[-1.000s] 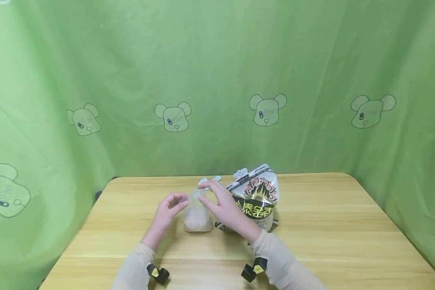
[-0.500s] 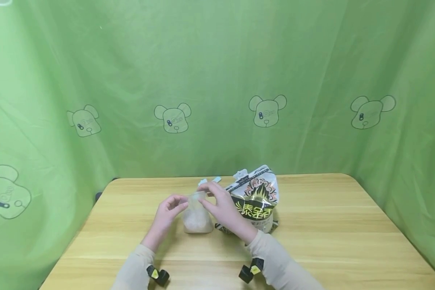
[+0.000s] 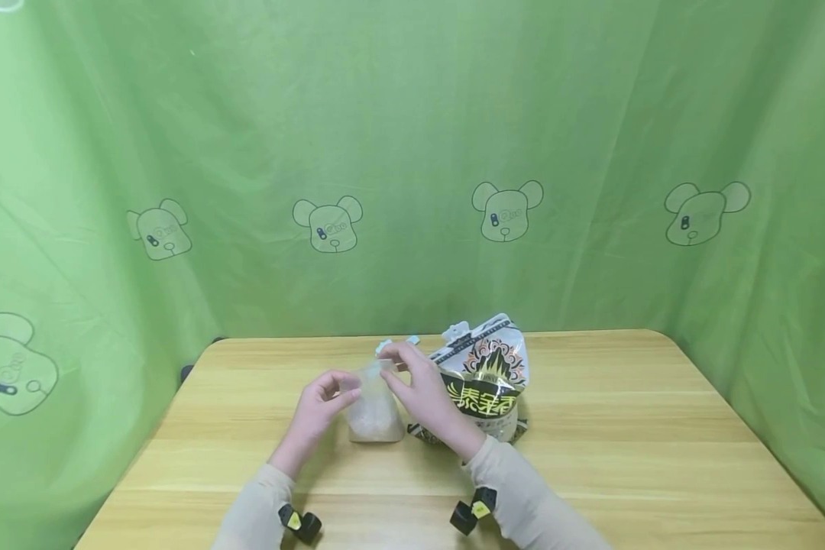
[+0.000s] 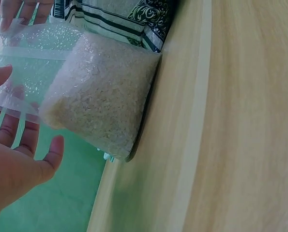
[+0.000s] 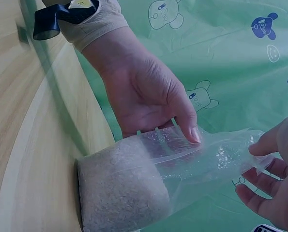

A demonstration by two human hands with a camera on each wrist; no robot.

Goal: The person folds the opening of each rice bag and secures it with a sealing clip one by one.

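Note:
A clear plastic zip bag (image 3: 376, 422) stands upright on the wooden table, its lower part filled with rice (image 4: 105, 87). My left hand (image 3: 326, 399) pinches the bag's upper left edge between thumb and fingers. On the opposite side, my right hand (image 3: 421, 396) holds the top right edge, thumb in front and fingers behind. Above the rice, the bag's loose upper part (image 5: 216, 152) stretches between both hands in the right wrist view. Just right of it stands a larger printed rice bag (image 3: 488, 374) with a white handle, partly hidden behind my right hand.
Small pale blue pieces (image 3: 383, 347) lie behind the clear bag near the table's back edge. A green curtain (image 3: 412, 153) with bear-head prints hangs around the back and sides of the wooden table (image 3: 632, 428).
My right hand and forearm have shifted slightly left, and the bag's upper part has changed shape a little between the hands. The left hand and printed bag have stayed nearly in place.

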